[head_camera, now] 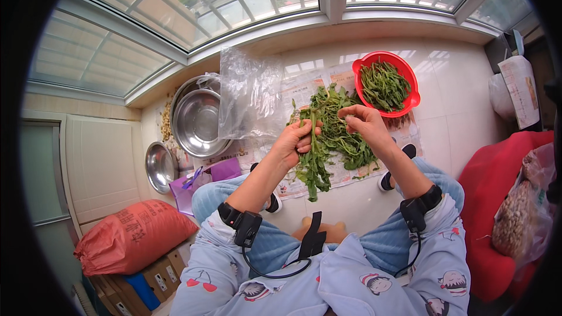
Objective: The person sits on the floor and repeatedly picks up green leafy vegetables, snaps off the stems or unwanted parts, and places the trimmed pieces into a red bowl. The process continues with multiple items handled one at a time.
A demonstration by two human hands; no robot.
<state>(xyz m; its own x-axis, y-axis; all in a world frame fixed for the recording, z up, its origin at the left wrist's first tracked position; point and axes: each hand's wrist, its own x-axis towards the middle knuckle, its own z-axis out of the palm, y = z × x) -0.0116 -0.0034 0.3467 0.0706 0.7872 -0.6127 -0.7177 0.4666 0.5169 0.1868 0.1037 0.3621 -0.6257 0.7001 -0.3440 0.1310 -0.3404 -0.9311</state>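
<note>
My left hand (295, 141) grips a leafy green stalk (314, 162), whose leaves hang down below my fist while the stem sticks up above it. To its right, my right hand (362, 123) is raised with thumb and forefinger bent close together; whether a small bit is pinched between them I cannot tell. Beneath both hands, a heap of leafy greens (347, 147) lies on spread newspaper (300, 94). Just beyond my right hand stands a red plastic basin (415, 96) holding picked greens (384, 85).
Left of the newspaper are a clear plastic bag (250, 96), steel basins (197, 123), a small steel bowl (161, 167) and a purple gift bag (184, 188). A full red woven sack (136, 237) rests at lower left. At right, a bag of peanuts (513, 224) lies on red cloth (478, 184).
</note>
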